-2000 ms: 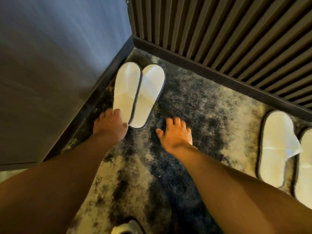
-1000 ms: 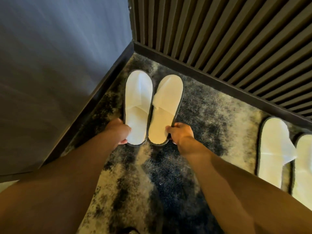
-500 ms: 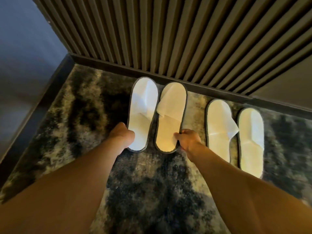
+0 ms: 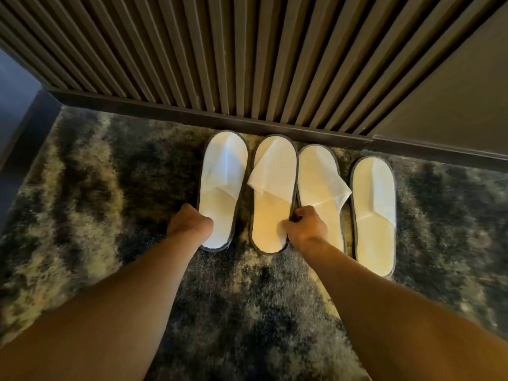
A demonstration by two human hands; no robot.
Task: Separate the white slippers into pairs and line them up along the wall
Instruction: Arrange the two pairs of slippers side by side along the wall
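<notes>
Several white slippers with dark trim lie in a row on the carpet, toes at the slatted wall's baseboard (image 4: 247,121). My left hand (image 4: 189,222) grips the heel side of the leftmost slipper (image 4: 224,177). My right hand (image 4: 306,226) pinches the right heel edge of the second slipper (image 4: 273,193). The third slipper (image 4: 320,185) lies right against the second, its upper flap sticking out to the right. A fourth slipper (image 4: 373,210) rests a little apart, further right and slightly nearer me.
A mottled dark and beige carpet (image 4: 110,202) covers the floor. The ribbed brown wall (image 4: 220,50) runs across the back. A plain grey wall (image 4: 13,86) meets it in the left corner. A flat brown panel (image 4: 453,92) stands at the right.
Both hands have slid the held pair rightward from the corner along the slatted wall. It now sits against the other pair, with the second and third slippers touching.
</notes>
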